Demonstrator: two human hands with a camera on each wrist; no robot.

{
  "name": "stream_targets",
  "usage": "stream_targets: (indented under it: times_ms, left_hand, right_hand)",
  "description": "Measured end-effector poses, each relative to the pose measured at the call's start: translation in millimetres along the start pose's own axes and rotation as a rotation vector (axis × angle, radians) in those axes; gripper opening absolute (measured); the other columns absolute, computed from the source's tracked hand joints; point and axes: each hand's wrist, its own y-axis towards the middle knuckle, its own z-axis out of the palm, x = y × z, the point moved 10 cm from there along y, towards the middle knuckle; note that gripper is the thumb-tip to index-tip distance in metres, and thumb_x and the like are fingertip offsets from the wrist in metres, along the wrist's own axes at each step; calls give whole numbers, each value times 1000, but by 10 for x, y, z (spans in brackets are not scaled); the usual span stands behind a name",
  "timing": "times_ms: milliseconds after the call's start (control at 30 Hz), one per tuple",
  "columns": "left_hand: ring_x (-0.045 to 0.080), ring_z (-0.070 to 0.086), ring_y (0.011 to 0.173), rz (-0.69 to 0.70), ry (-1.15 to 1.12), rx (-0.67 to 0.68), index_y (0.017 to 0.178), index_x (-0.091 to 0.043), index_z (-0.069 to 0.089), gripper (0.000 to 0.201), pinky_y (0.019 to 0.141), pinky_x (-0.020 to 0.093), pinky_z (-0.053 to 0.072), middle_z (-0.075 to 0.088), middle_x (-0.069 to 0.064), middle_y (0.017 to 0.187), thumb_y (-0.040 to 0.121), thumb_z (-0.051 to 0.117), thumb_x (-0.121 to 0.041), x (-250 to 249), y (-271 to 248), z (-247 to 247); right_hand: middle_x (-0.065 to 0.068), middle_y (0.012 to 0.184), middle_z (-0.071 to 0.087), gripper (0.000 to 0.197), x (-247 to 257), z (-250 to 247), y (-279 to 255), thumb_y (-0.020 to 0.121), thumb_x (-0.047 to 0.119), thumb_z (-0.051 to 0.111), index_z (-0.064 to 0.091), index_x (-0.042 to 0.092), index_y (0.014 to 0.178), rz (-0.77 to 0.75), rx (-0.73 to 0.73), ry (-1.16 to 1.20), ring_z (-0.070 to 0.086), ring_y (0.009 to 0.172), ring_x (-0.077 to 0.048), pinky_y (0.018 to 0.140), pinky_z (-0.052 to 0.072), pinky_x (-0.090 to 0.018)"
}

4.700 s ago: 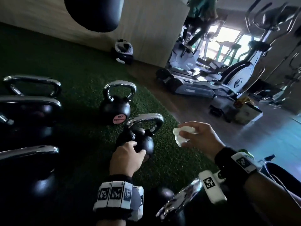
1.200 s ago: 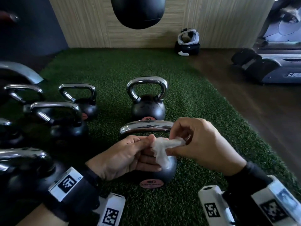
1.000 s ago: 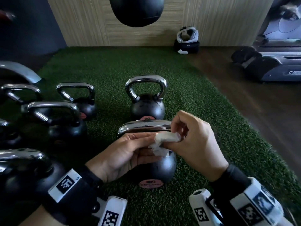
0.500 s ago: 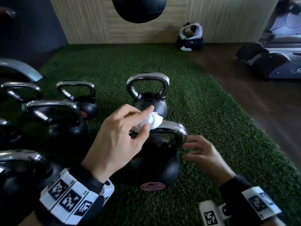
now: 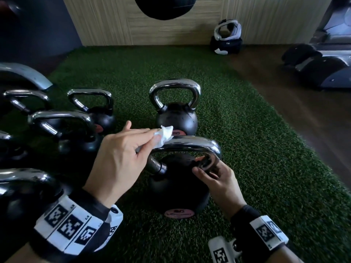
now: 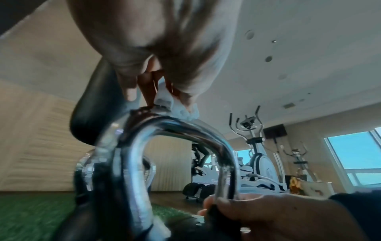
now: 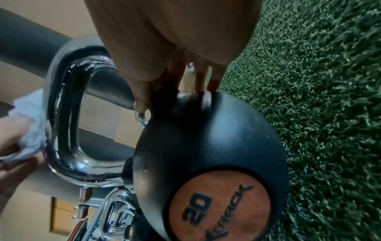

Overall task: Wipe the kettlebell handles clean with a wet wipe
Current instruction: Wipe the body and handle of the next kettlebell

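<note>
The left hand (image 5: 121, 156) is pinching the wipe (image 5: 165, 135) against the handle's (image 5: 190, 144) left end, the bar running toward three o'clock, while the right hand (image 5: 218, 179) is gripping the kettlebell's (image 5: 176, 190) right post on the turf (image 5: 256, 149).

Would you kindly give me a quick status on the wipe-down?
Left hand pinches wipe on the handle top. Right hand grips the handle's right leg, steadying the kettlebell. Nothing in the way.
</note>
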Motion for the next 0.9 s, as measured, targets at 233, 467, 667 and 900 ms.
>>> stream_targets:
  times_ms: [233, 467, 667, 900]
  left_hand:
    - [3, 70, 103, -172, -21, -72, 129, -22, 69, 32, 110, 30, 46, 73, -2, 119, 97, 64, -17, 301, -262, -37]
    - [2, 70, 90, -325, -7, -117, 119, -19, 77, 24, 91, 18, 53, 79, -3, 105, 98, 65, -20, 447, -443, -72]
    - [3, 70, 78, -626, -254, 19, 107, -38, 75, 17, 72, 29, 55, 77, -12, 82, 100, 62, -29, 1022, -793, 301]
    - [12, 67, 69, -583, -288, 2, 95, -21, 77, 19, 65, 34, 54, 73, -5, 74, 102, 59, -20, 1044, -978, 493]
  right_hand:
    - [6, 105, 79, 36, 22, 6, -21, 74, 52, 80, 76, 32, 104, -5, 10, 12, 74, 103, -12, 96, 58, -50]
    - [6, 107, 79, 39, -2, 1, -20, 73, 54, 80, 76, 31, 104, -17, 6, 55, 74, 105, -12, 97, 58, -48]
    - [3, 110, 78, 42, -78, 16, 0, 73, 56, 82, 75, 32, 105, -10, 19, 75, 74, 107, -18, 96, 58, -50]
    - [1, 110, 78, 28, -89, 6, -14, 80, 38, 86, 75, 28, 105, -7, 19, 110, 74, 108, -19, 100, 57, -51]
